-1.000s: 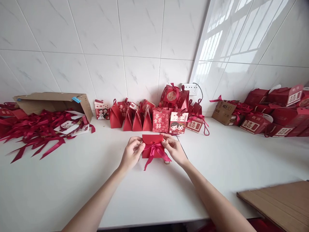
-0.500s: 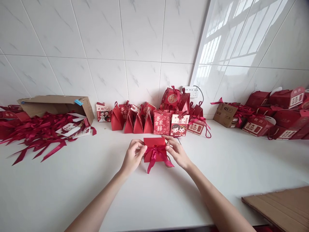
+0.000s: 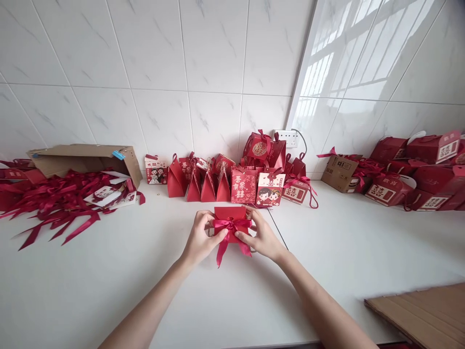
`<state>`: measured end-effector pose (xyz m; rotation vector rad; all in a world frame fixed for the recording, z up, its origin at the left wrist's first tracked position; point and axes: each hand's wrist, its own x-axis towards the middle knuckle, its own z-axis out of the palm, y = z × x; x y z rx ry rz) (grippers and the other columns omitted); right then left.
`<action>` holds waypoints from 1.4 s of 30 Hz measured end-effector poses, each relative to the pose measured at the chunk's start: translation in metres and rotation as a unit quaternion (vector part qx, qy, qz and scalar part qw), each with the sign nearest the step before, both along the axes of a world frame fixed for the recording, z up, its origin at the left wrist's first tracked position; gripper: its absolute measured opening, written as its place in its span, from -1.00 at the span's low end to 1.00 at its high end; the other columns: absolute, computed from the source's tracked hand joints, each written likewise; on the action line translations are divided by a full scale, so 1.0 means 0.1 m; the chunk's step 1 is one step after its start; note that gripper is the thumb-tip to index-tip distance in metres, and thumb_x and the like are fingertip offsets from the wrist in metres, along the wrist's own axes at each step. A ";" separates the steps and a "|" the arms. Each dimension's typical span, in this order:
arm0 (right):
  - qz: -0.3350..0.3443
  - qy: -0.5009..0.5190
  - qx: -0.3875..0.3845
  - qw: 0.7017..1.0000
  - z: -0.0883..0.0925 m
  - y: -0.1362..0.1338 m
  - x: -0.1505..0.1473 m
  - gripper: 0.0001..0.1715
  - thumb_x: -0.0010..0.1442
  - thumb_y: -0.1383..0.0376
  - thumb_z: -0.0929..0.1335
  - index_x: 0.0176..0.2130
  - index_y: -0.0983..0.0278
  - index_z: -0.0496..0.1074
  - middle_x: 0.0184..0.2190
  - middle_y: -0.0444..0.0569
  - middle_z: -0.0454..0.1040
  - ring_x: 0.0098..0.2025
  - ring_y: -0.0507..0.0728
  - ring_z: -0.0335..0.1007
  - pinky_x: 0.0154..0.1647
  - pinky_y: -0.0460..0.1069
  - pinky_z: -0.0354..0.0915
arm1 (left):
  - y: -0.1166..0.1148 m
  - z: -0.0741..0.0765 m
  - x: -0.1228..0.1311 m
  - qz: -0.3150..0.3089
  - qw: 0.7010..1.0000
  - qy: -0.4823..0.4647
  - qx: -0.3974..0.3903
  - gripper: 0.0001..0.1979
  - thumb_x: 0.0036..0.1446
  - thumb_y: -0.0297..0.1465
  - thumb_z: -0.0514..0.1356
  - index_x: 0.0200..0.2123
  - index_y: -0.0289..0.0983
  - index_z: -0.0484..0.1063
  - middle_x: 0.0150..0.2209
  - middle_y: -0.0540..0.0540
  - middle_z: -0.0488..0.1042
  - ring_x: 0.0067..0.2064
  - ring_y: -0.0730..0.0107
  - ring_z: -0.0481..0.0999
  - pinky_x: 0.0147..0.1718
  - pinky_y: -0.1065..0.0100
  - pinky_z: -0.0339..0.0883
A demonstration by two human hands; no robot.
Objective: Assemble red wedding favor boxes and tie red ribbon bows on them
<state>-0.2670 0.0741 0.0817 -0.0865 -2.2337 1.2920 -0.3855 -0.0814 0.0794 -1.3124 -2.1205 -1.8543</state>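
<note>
A small red gift box is between my hands near the middle of the white table. A dark pink ribbon is tied in a bow across its front, its two tails hanging down. My left hand grips the box's left side, thumb on the front below the bow. On the right side my right hand holds the box the same way, its thumb by the ribbon. Part of a cord shows beside the box; the back of the box is hidden.
Finished-looking red gift boxes stand in a row along the tiled wall. To the left, a tipped cardboard box spills dark pink ribbons. More red boxes are piled at the right. A cardboard sheet lies front right.
Both thumbs have moved inward onto the box's front, beneath the bow. The bow's loops now spread wider and its tails hang closer together. A thin dark line shows right of the box.
</note>
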 end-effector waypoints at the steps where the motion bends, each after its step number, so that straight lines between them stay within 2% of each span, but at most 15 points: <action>1: 0.010 0.003 0.000 1.000 0.01 0.01 0.01 -0.71 0.06 0.18 0.40 -0.22 0.21 0.30 0.13 0.07 0.21 0.08 0.20 0.28 0.02 0.14 0.37 | -0.01 0.01 -0.01 -0.008 1.000 -0.002 -0.001 -0.81 -0.04 -0.30 0.24 -0.48 -0.26 0.29 -0.25 -0.06 0.26 -0.16 0.34 0.41 -0.19 0.30 0.44; 4: 0.031 0.008 -0.002 0.999 0.05 0.03 0.04 -0.79 0.08 0.21 0.37 -0.39 0.21 0.23 0.11 0.04 0.23 0.09 0.19 0.26 0.02 0.14 0.36 | -0.03 0.03 -0.02 -0.023 1.000 -0.008 0.005 -0.82 0.00 -0.31 0.21 -0.50 -0.26 0.29 -0.27 -0.07 0.26 -0.19 0.36 0.40 -0.21 0.32 0.43; 7: 0.039 0.003 -0.023 0.999 0.07 0.04 0.05 -0.77 0.09 0.17 0.36 -0.38 0.20 0.21 0.14 0.03 0.21 0.12 0.18 0.24 0.04 0.14 0.35 | -0.05 0.05 -0.02 -0.031 0.999 -0.011 0.005 -0.85 0.02 -0.32 0.19 -0.48 -0.26 0.31 -0.28 -0.06 0.27 -0.21 0.36 0.41 -0.20 0.32 0.42; 10: 0.033 -0.004 -0.042 0.999 0.05 0.03 0.04 -0.72 0.12 0.07 0.34 -0.37 0.20 0.24 0.15 0.04 0.21 0.15 0.22 0.21 0.04 0.14 0.33 | -0.06 0.06 0.01 -0.045 0.999 -0.030 0.000 -0.79 0.07 -0.25 0.15 -0.47 -0.26 0.31 -0.26 -0.07 0.27 -0.30 0.39 0.41 -0.36 0.38 0.41; 13: -0.004 0.003 -0.046 0.999 0.03 -0.01 0.03 -0.62 0.17 0.01 0.29 -0.47 0.20 0.19 0.13 0.07 0.25 0.14 0.24 0.23 -0.02 0.12 0.36 | -0.04 0.05 0.03 -0.019 0.999 -0.042 0.006 -0.69 0.10 -0.17 0.12 -0.53 -0.26 0.25 -0.31 -0.04 0.24 -0.36 0.42 0.39 -0.50 0.44 0.33; 16: -0.018 0.011 -0.050 0.999 0.03 -0.03 0.01 -0.59 0.19 -0.01 0.27 -0.51 0.20 0.16 0.11 0.10 0.27 0.15 0.23 0.23 -0.03 0.11 0.35 | -0.02 0.03 0.04 0.018 0.999 -0.031 0.008 -0.68 0.11 -0.19 0.13 -0.56 -0.25 0.18 -0.36 -0.03 0.21 -0.31 0.39 0.38 -0.44 0.43 0.36; 21: -0.023 0.019 -0.063 0.998 0.04 0.00 -0.02 -0.55 0.17 -0.05 0.28 -0.53 0.20 0.18 0.07 0.10 0.36 0.15 0.24 0.24 -0.04 0.11 0.32 | -0.01 0.02 0.05 -0.001 1.000 -0.029 -0.003 -0.68 0.13 -0.18 0.11 -0.54 -0.24 0.16 -0.32 -0.04 0.21 -0.24 0.36 0.38 -0.39 0.42 0.38; 25: -0.022 0.015 -0.089 0.996 0.02 0.04 -0.03 -0.55 0.16 -0.05 0.29 -0.52 0.20 0.20 0.07 0.10 0.37 0.17 0.25 0.23 0.02 0.12 0.26 | -0.01 0.02 0.04 -0.001 0.999 -0.028 -0.016 -0.67 0.13 -0.17 0.09 -0.55 -0.24 0.14 -0.34 -0.03 0.21 -0.29 0.40 0.37 -0.37 0.41 0.37; 34: -0.025 0.008 -0.081 0.996 0.01 0.06 -0.03 -0.56 0.18 -0.03 0.28 -0.52 0.21 0.21 0.08 0.10 0.36 0.15 0.28 0.24 0.05 0.16 0.20 | 0.00 0.03 0.02 0.011 1.000 0.007 -0.021 -0.69 0.15 -0.23 0.07 -0.57 -0.23 0.13 -0.38 -0.03 0.20 -0.34 0.37 0.32 -0.38 0.37 0.31; 39: -0.035 0.007 -0.087 0.996 0.02 0.06 -0.03 -0.54 0.12 -0.04 0.32 -0.54 0.21 0.17 0.01 0.09 0.40 0.07 0.28 0.30 -0.09 0.11 0.29 | -0.02 0.05 0.00 -0.022 0.999 -0.030 -0.019 -0.67 0.10 -0.20 0.11 -0.59 -0.24 0.15 -0.36 -0.03 0.18 -0.41 0.42 0.28 -0.50 0.41 0.24; 42: -0.020 0.006 -0.114 0.993 0.02 0.06 -0.03 -0.56 0.14 -0.04 0.30 -0.51 0.21 0.15 -0.05 0.06 0.42 -0.01 0.25 0.35 -0.18 0.07 0.32 | -0.03 0.05 -0.01 -0.031 0.998 -0.041 -0.019 -0.68 0.11 -0.21 0.10 -0.60 -0.24 0.18 -0.38 -0.03 0.21 -0.37 0.41 0.29 -0.42 0.39 0.27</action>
